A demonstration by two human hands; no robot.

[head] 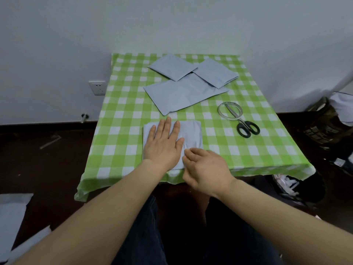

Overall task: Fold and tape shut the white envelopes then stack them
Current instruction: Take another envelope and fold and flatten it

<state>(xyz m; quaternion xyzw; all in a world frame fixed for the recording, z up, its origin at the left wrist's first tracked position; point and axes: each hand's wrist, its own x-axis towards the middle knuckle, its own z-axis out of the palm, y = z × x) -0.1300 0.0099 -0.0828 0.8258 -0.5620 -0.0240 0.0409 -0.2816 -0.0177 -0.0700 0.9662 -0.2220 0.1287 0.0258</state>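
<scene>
A folded white envelope (192, 133) lies near the front edge of the table. My left hand (164, 145) presses flat on its left half, fingers straight and spread. My right hand (207, 168) sits at the envelope's near right part with curled fingers, their tips touching the paper; whether they pinch anything is hidden. Three more white envelopes lie further back: a large flat one (183, 95), a folded one (172, 66) at the back and another folded one (216, 73) to its right. A clear tape roll (221, 113) and black-handled scissors (247, 128) lie to the right.
The table wears a green and white checked cloth (126, 115) and stands against a white wall. More white sheets (13, 213) lie on the dark floor at the left. A bag (324, 121) and clutter sit at the right. My legs are under the table's front edge.
</scene>
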